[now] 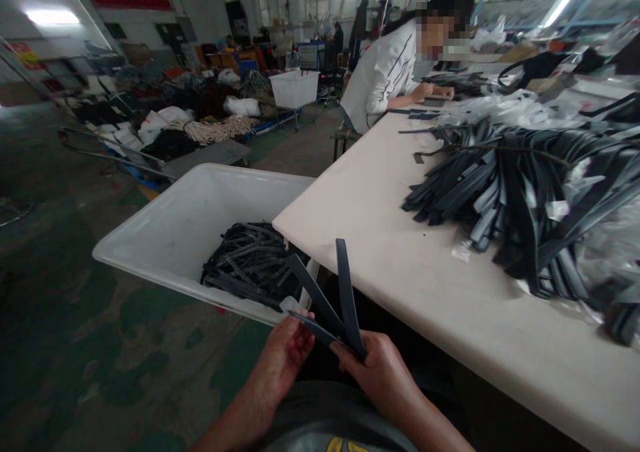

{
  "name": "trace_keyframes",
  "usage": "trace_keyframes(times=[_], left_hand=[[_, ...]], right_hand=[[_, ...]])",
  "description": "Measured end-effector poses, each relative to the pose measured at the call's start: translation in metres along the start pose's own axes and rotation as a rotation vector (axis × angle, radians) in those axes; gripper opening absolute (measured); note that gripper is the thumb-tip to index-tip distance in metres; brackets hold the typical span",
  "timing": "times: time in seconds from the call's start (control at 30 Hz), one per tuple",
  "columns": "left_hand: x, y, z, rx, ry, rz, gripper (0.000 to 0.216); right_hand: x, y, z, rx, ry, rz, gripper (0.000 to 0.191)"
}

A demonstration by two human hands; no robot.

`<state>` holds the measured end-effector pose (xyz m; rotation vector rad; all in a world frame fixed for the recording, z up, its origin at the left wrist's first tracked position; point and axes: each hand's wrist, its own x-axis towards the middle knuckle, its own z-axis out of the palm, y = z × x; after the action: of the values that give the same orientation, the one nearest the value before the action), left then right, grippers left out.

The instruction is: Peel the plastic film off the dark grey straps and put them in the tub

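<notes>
Several dark blue-black flat strips (349,292) fan out from my right hand (377,365), which is closed around their lower ends. Two of them point up and away from me, and another slants to the left. My left hand (287,352) is closed at the tip of that left-slanting strip (320,331), its fingertips pinched there. A small whitish, see-through scrap (291,305) shows just above those fingertips; whether I hold it is unclear. Both hands are in front of my body, near the table's edge.
A white plastic bin (160,239) with tangled dark strips (250,262) stands left of the pale table (340,199). A large heap of dark straps (530,179) and clear plastic bags lie on the table. Across it a person in a white jacket (387,59) bends over strips.
</notes>
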<state>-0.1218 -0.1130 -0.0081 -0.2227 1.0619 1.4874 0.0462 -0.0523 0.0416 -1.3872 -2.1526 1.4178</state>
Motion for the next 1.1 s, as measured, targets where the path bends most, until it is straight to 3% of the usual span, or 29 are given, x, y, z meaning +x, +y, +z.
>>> trace_keyframes(times=[0.47,0.63,0.77,0.87,1.03,1.1], left_hand=[[-0.001,-0.009,-0.008,0.051,-0.037,-0.049,0.028],[0.0,-0.018,-0.008,0.098,-0.089,-0.058,0.032],[0.008,-0.01,-0.01,0.056,0.007,0.018,0.028],[0.008,-0.009,-0.01,0.027,0.072,0.043,0.026],[-0.003,-0.021,0.002,0.078,-0.165,-0.033,0.028],[-0.001,-0.019,0.004,0.06,-0.143,0.015,0.028]], right_hand=[[0.005,0.001,0.002,-0.057,-0.006,0.006,0.033],[0.016,-0.001,0.009,0.0,-0.083,0.029,0.036],[0.01,0.004,-0.001,0.094,-0.247,0.073,0.042],[0.004,0.01,-0.007,0.09,-0.25,0.114,0.042],[0.011,0.011,0.0,-0.006,-0.143,0.091,0.053],[0.012,0.013,-0.001,-0.002,-0.154,0.083,0.055]])
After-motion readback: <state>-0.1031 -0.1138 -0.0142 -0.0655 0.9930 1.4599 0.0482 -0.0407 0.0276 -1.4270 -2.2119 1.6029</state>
